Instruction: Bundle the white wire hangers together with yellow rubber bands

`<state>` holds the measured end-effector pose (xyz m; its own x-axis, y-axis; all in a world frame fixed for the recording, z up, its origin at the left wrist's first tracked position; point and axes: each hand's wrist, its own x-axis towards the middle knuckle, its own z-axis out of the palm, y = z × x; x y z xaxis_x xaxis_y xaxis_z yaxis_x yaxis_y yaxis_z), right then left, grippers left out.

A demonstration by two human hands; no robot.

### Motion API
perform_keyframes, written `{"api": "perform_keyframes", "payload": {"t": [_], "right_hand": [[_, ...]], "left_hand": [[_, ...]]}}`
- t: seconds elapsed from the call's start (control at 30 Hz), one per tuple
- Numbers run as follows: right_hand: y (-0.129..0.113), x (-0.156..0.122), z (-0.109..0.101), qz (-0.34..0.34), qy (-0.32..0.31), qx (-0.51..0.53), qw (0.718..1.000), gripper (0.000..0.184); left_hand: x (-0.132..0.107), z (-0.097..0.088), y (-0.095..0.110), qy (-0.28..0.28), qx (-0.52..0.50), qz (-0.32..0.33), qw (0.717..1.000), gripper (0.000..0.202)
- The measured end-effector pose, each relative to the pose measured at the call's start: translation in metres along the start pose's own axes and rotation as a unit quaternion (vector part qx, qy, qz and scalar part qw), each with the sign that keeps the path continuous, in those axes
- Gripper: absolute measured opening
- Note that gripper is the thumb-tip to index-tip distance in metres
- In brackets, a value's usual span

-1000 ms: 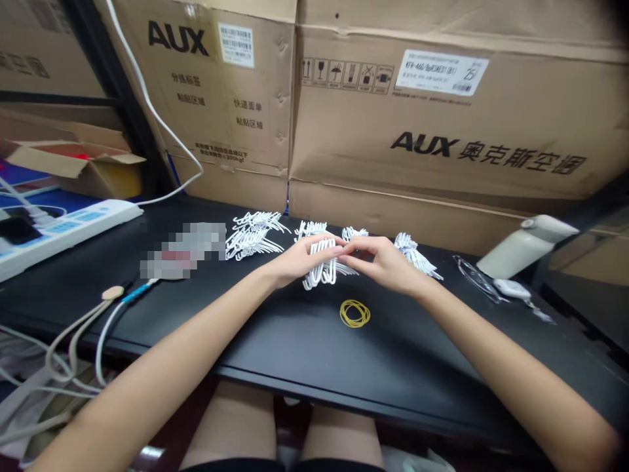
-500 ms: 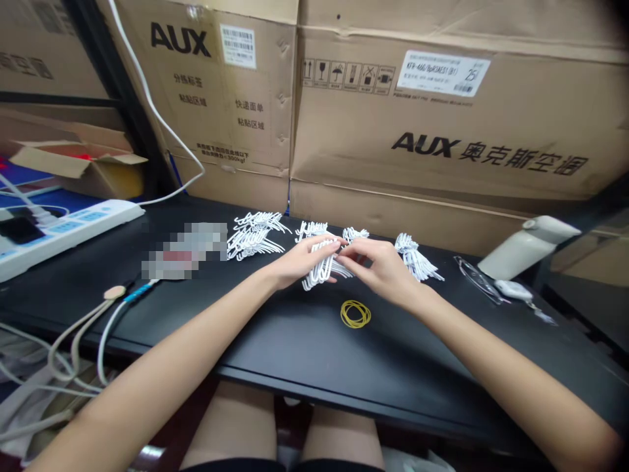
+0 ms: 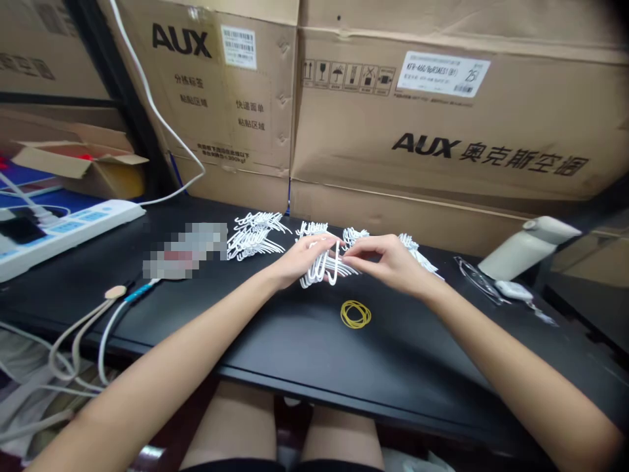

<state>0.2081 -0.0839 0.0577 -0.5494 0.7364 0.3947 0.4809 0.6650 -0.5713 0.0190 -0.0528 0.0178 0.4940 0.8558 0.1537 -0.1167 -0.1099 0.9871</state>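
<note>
Several white hooks (image 3: 317, 270) with curved ends are bunched in my left hand (image 3: 299, 257), its fingers wrapped round them above the table. My right hand (image 3: 381, 259) is close on the right, thumb and forefinger pinched at the straight end of a white hook (image 3: 335, 265) that stands a little apart from the bunch. The fingertips partly hide that end. On the table behind my hands lie more piles of white hooks: a larger pile (image 3: 255, 236) at left, a pile (image 3: 313, 229) in the middle, a small pile (image 3: 354, 236) and a pile (image 3: 417, 252) partly covered by my right hand.
Yellow rubber bands (image 3: 356, 314) lie in front of my hands on the black table (image 3: 295, 347). A white bottle (image 3: 525, 252), glasses (image 3: 476, 278) and a key fob (image 3: 514, 290) are at right. A power strip (image 3: 83, 226) and cables are at left. Cardboard boxes (image 3: 442, 124) stand behind.
My right hand has shifted slightly right, away from the left hand. One hook now stands apart from the bunch at its right side.
</note>
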Motion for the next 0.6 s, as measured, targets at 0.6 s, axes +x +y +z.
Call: {"api": "perform_keyframes", "payload": {"t": [0.6], "right_hand": [[-0.003, -0.001, 0.008, 0.034, 0.035, -0.011, 0.999, 0.026]], "left_hand": [[-0.003, 0.004, 0.001, -0.011, -0.02, -0.005, 1.0, 0.034]]}}
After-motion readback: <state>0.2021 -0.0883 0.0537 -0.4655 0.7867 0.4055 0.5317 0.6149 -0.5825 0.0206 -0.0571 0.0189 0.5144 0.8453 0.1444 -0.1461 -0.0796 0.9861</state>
